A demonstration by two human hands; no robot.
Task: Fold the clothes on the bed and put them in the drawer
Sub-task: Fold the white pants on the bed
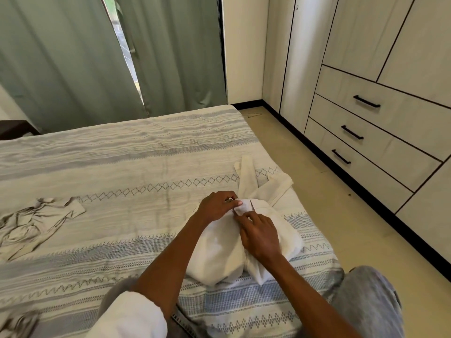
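Evidently both hands, left hand point(217, 206) and right hand point(260, 234), are pinching the bunched white cotton garment point(219, 254) lying near the striped bedspread's point(122, 167) right edge, seemingly straightening an edge for folding.

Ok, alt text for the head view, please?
Both hands, left hand and right hand, pinch the waist of a white garment on the patterned bed. A crumpled grey garment lies left; closed drawers stand right.

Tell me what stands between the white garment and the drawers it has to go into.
Nothing visible blocks the way: only bare floor lies between the bed and the drawers. But all three drawers are closed, so one must be opened first. Both hands, left hand and right hand, pinch the white garment.
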